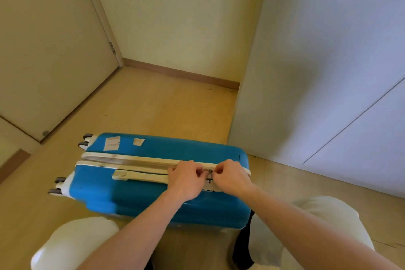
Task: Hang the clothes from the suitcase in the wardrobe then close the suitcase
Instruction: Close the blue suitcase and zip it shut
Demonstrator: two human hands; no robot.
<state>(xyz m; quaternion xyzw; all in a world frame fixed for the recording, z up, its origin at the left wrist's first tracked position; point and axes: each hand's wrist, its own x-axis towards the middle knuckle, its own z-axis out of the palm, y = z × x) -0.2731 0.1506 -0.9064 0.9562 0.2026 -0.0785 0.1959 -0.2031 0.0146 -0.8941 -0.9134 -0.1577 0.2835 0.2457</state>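
A blue hard-shell suitcase (153,195) stands on its long side on the wooden floor in front of my knees, wheels to the left. Its two halves are together and a cream zipper band (131,159) runs along the top. Both my hands meet at the small metal zipper pulls (210,171) near the right end of that band. My left hand (186,178) pinches a pull from the left with curled fingers. My right hand (232,176) pinches from the right. A cream side handle (140,175) lies just left of my left hand. No clothes are visible.
A white wardrobe (328,72) with shut doors fills the right side, close to the suitcase's right end. A pale door (54,50) stands at the left. Bare wooden floor (164,105) stretches behind the suitcase to the wall. My knees (76,243) flank the near edge.
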